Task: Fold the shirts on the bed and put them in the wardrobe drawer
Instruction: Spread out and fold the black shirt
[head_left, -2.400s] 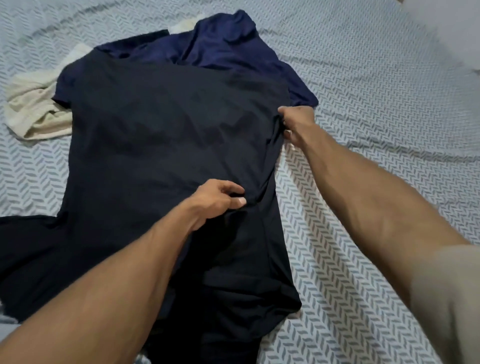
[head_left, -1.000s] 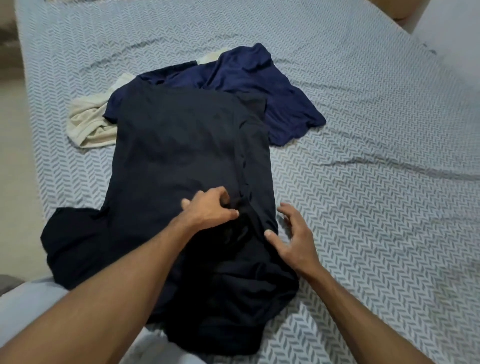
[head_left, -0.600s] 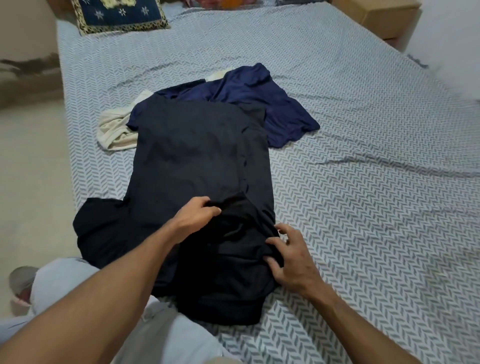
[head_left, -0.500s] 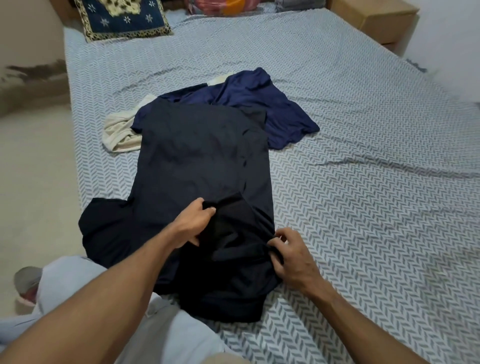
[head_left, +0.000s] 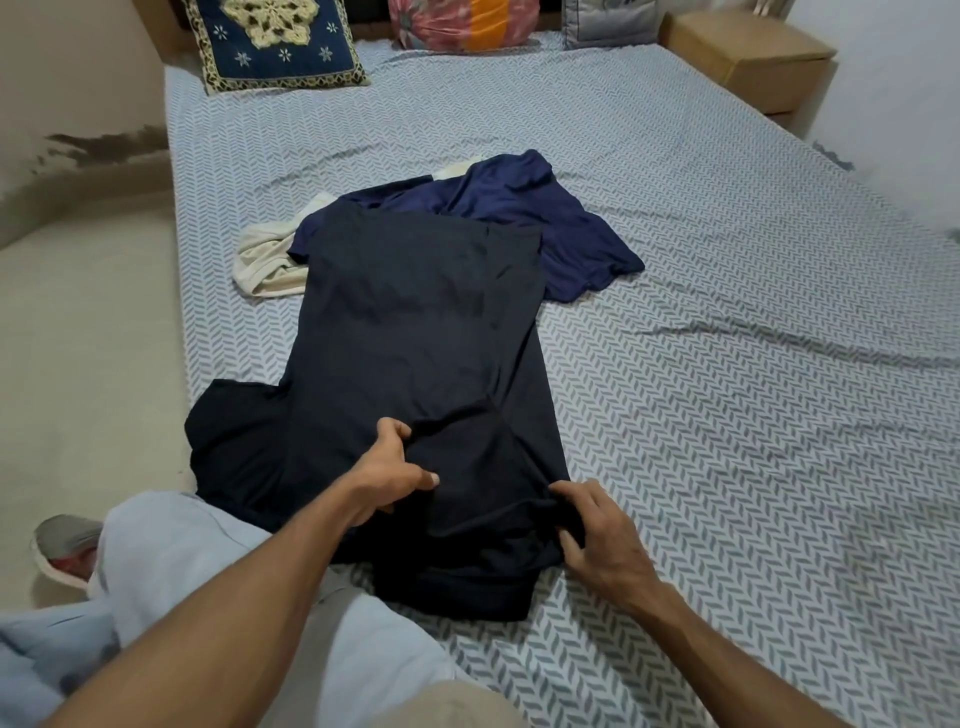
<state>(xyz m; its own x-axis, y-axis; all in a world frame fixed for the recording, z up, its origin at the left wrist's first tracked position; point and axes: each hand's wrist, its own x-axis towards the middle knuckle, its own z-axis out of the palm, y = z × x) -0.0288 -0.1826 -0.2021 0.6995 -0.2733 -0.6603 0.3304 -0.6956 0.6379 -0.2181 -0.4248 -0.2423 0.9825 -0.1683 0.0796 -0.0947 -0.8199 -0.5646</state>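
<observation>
A black shirt (head_left: 415, 332) lies lengthwise on the bed (head_left: 727, 364), its right side folded inward and one sleeve spread at the left edge. My left hand (head_left: 389, 478) grips a bunch of its cloth near the middle of the near end. My right hand (head_left: 597, 535) pinches the shirt's near right edge. Beyond it lies a crumpled navy blue shirt (head_left: 545, 218), partly under the black one. A cream shirt (head_left: 265, 265) lies bunched at the far left, mostly covered.
Cushions (head_left: 275, 41) line the head of the bed, and a wooden bedside cabinet (head_left: 748, 57) stands at the far right. The floor (head_left: 88, 364) runs along the bed's left side. My light trouser leg (head_left: 171, 561) and shoe (head_left: 65, 545) are at lower left.
My right hand came from the shirt's far right edge down to its near right edge and pinched the cloth. My left hand regripped nearer me. The view tilted up, showing the cushions.
</observation>
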